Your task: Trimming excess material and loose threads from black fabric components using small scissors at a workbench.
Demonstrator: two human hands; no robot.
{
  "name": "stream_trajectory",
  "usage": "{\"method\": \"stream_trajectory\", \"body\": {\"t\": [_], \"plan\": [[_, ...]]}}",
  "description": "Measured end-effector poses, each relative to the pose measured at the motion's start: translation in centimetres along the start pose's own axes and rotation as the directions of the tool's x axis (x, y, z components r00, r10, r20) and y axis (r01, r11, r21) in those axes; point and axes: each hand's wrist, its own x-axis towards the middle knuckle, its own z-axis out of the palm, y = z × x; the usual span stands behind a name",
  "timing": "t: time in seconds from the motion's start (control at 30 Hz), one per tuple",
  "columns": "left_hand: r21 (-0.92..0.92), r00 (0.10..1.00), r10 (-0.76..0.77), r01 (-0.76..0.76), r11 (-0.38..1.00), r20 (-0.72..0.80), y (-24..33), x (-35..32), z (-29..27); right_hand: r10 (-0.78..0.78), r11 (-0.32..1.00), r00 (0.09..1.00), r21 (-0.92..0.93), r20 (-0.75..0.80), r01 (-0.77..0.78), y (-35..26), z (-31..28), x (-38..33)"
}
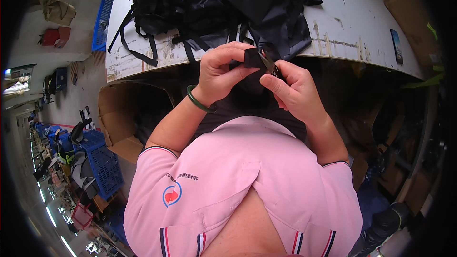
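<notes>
Just beyond the near edge of the worktable, my two hands meet over a small piece of black fabric (pixel 253 59). My left hand (pixel 220 70), with a dark green bangle (pixel 198 101) at its wrist, pinches the piece between thumb and fingers. Small metal thread snips (pixel 268 63) sit in my closed right hand (pixel 299 91), their blades pointing up against the fabric's right edge. The fingers partly hide the grip of the snips. Behind the hands, a heaped pile of black fabric pieces with straps (pixel 214 7) covers the table's middle.
The white worktable (pixel 342 26) has a worn, chipped front edge. A phone (pixel 396 46) lies near its right end. An open cardboard box (pixel 114 119) stands below at the left. A blue basket (pixel 100 26) is beside the table, and blue crates (pixel 104 164) stand farther left.
</notes>
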Motion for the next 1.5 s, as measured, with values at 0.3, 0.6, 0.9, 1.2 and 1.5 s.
{"method": "stream_trajectory", "body": {"t": [0.3,0.6,0.9,1.2,1.5], "plan": [[-0.324,0.944,-0.224,0.297,0.898,0.244,0.1,0.7,-1.5,-0.047,0.912,0.996,-0.404,0.08,0.076,-1.2,-1.7,-0.4],[-0.417,0.818,-0.4,0.561,0.715,0.414,0.3,0.8,-1.3,-0.075,0.8,0.985,-0.579,0.158,0.154,-1.7,-1.8,-0.5],[-0.324,0.847,-0.339,0.482,0.814,0.409,0.3,0.8,-1.6,0.021,0.871,0.993,-0.491,0.112,0.037,-2.0,-1.8,-0.7],[-0.281,0.832,-0.367,0.501,0.818,0.415,0.6,0.8,-1.5,0.017,0.838,0.99,-0.542,0.141,0.063,-2.1,-1.8,-0.7],[-0.276,0.645,-0.384,0.685,0.675,0.661,1.0,2.5,-2.3,0.107,0.914,0.956,-0.405,0.274,0.014,-2.4,-2.8,-1.0]]}}
